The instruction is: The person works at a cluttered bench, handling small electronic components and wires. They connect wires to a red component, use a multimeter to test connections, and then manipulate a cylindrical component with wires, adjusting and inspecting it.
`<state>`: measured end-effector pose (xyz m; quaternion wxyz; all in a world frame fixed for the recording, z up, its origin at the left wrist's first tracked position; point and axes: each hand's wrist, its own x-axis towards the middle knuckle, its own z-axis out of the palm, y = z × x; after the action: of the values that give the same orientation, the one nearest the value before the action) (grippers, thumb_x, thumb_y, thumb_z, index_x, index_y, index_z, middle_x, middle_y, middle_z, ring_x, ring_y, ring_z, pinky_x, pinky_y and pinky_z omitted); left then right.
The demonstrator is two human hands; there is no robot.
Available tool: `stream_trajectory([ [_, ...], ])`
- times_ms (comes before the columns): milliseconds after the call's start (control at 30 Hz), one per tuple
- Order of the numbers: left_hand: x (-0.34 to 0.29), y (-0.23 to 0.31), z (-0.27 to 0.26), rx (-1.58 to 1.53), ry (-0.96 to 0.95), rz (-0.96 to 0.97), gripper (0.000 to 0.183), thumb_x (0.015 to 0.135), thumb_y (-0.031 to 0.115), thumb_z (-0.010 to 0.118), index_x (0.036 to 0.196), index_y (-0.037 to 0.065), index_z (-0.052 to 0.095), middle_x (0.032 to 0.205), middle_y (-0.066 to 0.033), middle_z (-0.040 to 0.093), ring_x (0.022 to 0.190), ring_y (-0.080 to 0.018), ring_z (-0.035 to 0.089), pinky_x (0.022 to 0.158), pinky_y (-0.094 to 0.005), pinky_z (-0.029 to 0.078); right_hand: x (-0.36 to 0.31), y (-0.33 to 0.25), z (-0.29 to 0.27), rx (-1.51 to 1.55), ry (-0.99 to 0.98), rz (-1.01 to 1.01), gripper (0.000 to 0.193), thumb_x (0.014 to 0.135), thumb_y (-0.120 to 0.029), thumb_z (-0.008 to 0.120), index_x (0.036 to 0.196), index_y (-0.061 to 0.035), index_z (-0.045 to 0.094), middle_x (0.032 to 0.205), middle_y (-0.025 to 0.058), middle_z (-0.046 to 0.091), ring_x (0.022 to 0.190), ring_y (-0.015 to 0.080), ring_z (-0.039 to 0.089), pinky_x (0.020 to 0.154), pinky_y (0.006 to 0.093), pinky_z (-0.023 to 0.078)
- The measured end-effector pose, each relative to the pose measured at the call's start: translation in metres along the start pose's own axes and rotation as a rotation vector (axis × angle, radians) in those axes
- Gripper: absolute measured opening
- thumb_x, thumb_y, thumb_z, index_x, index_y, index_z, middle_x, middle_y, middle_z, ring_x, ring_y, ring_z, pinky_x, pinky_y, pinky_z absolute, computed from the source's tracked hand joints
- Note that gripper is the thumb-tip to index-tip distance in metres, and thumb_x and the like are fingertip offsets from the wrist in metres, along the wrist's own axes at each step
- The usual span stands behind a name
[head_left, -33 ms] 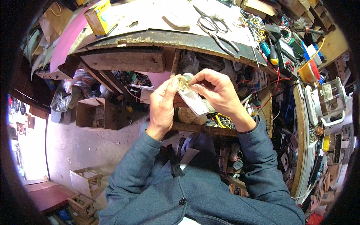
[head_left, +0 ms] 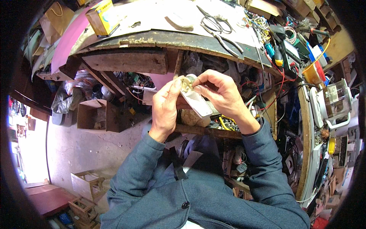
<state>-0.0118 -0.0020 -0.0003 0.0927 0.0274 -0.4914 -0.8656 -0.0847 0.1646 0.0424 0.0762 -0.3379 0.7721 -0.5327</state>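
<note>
At the centre of the frame we see the left hand [head_left: 166, 108] closed around the lower side of a small white plastic housing with a round brass-coloured fitting at its top [head_left: 194, 97], thumb pressed against the fitting. The right hand [head_left: 221, 95] grips the same housing from the right, with its fingertips pinched on the round fitting. Both hands hold the part in the air, just in front of the bench edge and above the lap; the two hands touch each other at the fitting.

Directly above the hands we see the worn wooden workbench with a curved front edge [head_left: 152, 38]. On its top, upper centre of the frame, lie metal scissors [head_left: 213, 23]. A yellow cardboard box [head_left: 100, 17] stands at the upper left. At the upper right, tangled red and yellow wires [head_left: 282, 72] hang beside the bench.

At the left of the frame, an open brown cardboard box [head_left: 93, 114] sits on the concrete floor.
</note>
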Motion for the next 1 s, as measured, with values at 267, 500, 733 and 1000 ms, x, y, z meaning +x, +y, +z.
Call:
stream_trajectory([
  [267,-0.001,0.003,0.0,-0.002,-0.032,-0.016,0.046,0.106,0.04,0.053,0.124,-0.001,0.064,0.102,-0.0091,0.072,0.082,-0.0178,0.073,0.073,-0.0319,0.062,0.001,0.005,0.003,-0.006,0.019,-0.029,0.006,0.095,-0.001,0.068,0.1,0.0012,0.066,0.09,0.0017,0.065,0.086,0.007,0.059,0.076,0.0231,0.049],
  [500,0.0,-0.001,-0.002,-0.005,-0.025,-0.015,0.047,0.106,0.042,0.053,0.124,0.0,0.063,0.102,-0.0094,0.072,0.083,-0.0176,0.073,0.073,-0.0314,0.062,0.002,0.005,0.005,-0.017,0.07,-0.064,0.009,0.09,-0.006,0.073,0.098,-0.0018,0.07,0.086,0.0054,0.064,0.077,0.012,0.059,0.07,0.027,0.048],
  [733,0.001,-0.001,-0.003,-0.026,-0.019,-0.026,0.047,0.106,0.039,0.052,0.127,-0.001,0.061,0.108,-0.0094,0.071,0.088,-0.0174,0.073,0.074,-0.031,0.061,0.002,0.004,0.007,-0.012,0.098,-0.073,0.01,0.087,-0.005,0.075,0.095,-0.0019,0.07,0.083,0.0052,0.064,0.072,0.0125,0.058,0.066,0.0266,0.048],
  [1000,0.002,-0.003,-0.008,-0.073,-0.075,-0.014,0.046,0.103,0.025,0.06,0.14,-0.003,0.052,0.125,-0.0101,0.065,0.109,-0.0164,0.066,0.094,-0.0302,0.055,0.001,-0.004,0.001,-0.225,0.113,-0.172,0.014,0.083,-0.009,0.079,0.092,-0.002,0.07,0.08,0.0084,0.063,0.065,0.0159,0.059,0.059,0.0295,0.048],
])
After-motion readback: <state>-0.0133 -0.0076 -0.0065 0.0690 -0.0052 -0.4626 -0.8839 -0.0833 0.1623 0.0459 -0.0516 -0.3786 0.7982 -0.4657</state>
